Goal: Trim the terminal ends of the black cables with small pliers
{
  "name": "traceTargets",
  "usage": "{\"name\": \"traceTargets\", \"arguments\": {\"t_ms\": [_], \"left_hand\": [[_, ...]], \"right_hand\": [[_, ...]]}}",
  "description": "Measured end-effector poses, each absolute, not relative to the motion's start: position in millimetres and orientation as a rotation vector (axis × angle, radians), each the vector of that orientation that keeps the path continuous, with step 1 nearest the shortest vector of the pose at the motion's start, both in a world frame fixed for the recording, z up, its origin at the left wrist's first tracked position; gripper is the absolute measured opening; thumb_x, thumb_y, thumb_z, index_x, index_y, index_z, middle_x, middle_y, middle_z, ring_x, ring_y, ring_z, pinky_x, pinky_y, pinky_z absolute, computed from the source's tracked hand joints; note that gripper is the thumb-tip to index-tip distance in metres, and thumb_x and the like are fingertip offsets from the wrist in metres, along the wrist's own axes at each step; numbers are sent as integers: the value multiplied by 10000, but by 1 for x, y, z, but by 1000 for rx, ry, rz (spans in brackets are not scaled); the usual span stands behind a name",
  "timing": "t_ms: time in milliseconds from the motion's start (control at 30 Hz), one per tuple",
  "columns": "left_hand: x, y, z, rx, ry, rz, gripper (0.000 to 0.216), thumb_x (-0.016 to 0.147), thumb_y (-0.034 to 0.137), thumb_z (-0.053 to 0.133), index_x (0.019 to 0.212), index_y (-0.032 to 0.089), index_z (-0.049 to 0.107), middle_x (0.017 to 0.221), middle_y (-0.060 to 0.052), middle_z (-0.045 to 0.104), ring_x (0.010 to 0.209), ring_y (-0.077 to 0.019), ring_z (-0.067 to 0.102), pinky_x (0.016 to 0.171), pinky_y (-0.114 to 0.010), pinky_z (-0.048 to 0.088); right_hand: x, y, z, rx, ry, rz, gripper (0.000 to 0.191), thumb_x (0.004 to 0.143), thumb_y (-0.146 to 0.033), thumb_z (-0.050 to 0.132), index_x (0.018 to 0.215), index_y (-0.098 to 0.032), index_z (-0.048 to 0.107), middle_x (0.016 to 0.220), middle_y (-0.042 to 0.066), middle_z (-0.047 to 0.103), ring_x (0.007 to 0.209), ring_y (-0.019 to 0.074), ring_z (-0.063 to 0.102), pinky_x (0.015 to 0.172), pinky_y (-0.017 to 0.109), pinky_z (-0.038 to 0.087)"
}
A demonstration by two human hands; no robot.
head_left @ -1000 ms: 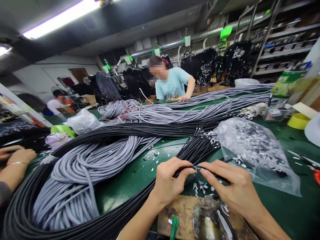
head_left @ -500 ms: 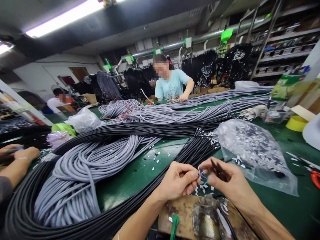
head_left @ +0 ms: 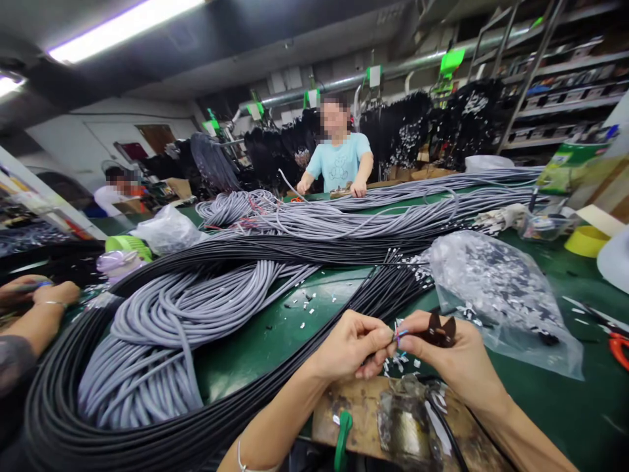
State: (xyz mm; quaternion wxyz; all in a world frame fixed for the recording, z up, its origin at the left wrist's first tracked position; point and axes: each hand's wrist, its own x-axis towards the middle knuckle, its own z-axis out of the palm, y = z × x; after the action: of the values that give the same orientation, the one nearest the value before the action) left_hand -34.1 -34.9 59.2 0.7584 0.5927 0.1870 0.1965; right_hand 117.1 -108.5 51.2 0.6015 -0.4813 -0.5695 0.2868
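Note:
My left hand (head_left: 356, 344) is closed in a pinch above the front of the table, at the base of some thin coloured wires (head_left: 401, 333). Blue, red and purple show among them. Thumb and forefinger of my right hand (head_left: 455, 351) pinch the same wires from the other side, and the fingertips of both hands nearly meet. A dark brown two-pointed tool (head_left: 441, 330) sticks up from my right fingers; the rest of it is hidden in the hand. Beneath the hands lies a worn wooden board (head_left: 356, 400) carrying a stained metal block (head_left: 407, 426).
Bundles of black cable (head_left: 236, 252) and coiled grey cable (head_left: 162, 321) cover the green table (head_left: 236, 367). To the right are a plastic bag of small pieces (head_left: 496, 288) and red-handled scissors (head_left: 618, 347). A co-worker (head_left: 340, 154) stands opposite; another person's hands (head_left: 54, 295) work at left.
My right fingers have closed in on the wires, and the dark tool has turned in my hand. The co-worker opposite has straightened and shows both hands. The view has shifted slightly.

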Motion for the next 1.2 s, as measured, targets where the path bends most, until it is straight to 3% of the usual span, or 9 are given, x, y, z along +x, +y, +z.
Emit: {"name": "traceTargets", "arguments": {"t_ms": [200, 333, 500, 700, 767, 867, 1000, 1067, 1200], "left_hand": [[-23, -36, 64, 1455, 535, 486, 456, 723, 559, 571, 619, 115, 567, 413, 63, 423, 309, -29, 334, 322, -166, 257], [-18, -36, 59, 1895, 704, 754, 301, 714, 416, 658, 814, 133, 678, 647, -20, 606, 526, -97, 497, 492, -211, 391], [-23, -41, 53, 2316, 748, 1018, 170, 818, 249, 573, 859, 148, 704, 688, -43, 601, 629, -128, 533, 605, -234, 416], [-29, -46, 53, 2386, 743, 986, 174, 825, 226, 563, 841, 144, 715, 636, -30, 595, 573, -108, 515, 553, -218, 380], [-33, -43, 58, 2368, 732, 887, 176, 820, 240, 574, 815, 150, 726, 609, -24, 599, 561, -102, 508, 544, -221, 361], [-39, -36, 69, 2254, 635, 718, 169, 786, 266, 617, 788, 149, 739, 573, -15, 583, 525, -89, 487, 504, -213, 340], [-38, -26, 78, 1896, 463, 593, 257, 724, 346, 658, 760, 103, 733, 535, 12, 497, 399, -58, 433, 401, -196, 320], [-34, -24, 77, 1820, 478, 617, 265, 692, 350, 680, 740, 94, 727, 532, 16, 492, 383, -53, 422, 384, -193, 310], [-29, -25, 67, 1997, 583, 781, 178, 701, 276, 677, 695, 103, 718, 536, -3, 538, 472, -64, 434, 439, -184, 305]], "right_hand": [[120, -105, 48, -1224, -1244, 536, 172, 680, -327, 711, 606, -175, 677, 578, 24, 644, 518, 146, 579, 466, 226, 465], [125, -104, 42, -1282, -1123, 288, 135, 697, -299, 700, 650, -180, 654, 603, 11, 633, 505, 132, 553, 454, 227, 441], [122, -110, 41, -1335, -1325, -64, 41, 756, -175, 644, 724, -198, 632, 691, 13, 611, 582, 128, 546, 531, 244, 428], [123, -114, 38, -1156, -1584, -562, 307, 728, 13, 472, 912, -189, 613, 841, 41, 628, 718, 141, 601, 640, 234, 463], [125, -115, 40, -1147, -1623, -409, 243, 749, -14, 476, 866, -186, 604, 823, 43, 615, 710, 141, 590, 620, 233, 458], [126, -114, 44, -1184, -1510, 199, 87, 801, -143, 537, 735, -191, 569, 725, 21, 559, 641, 134, 538, 553, 237, 425], [126, -111, 45, -954, -1307, 865, 207, 812, -379, 565, 732, -189, 547, 673, -2, 486, 493, 94, 400, 424, 223, 323], [127, -109, 44, -950, -1274, 914, 222, 805, -400, 570, 755, -186, 543, 651, -15, 464, 450, 75, 340, 391, 214, 281], [124, -108, 43, -1226, -1326, 451, 129, 825, -270, 566, 737, -185, 522, 659, -14, 494, 563, 101, 448, 505, 213, 361]]}}
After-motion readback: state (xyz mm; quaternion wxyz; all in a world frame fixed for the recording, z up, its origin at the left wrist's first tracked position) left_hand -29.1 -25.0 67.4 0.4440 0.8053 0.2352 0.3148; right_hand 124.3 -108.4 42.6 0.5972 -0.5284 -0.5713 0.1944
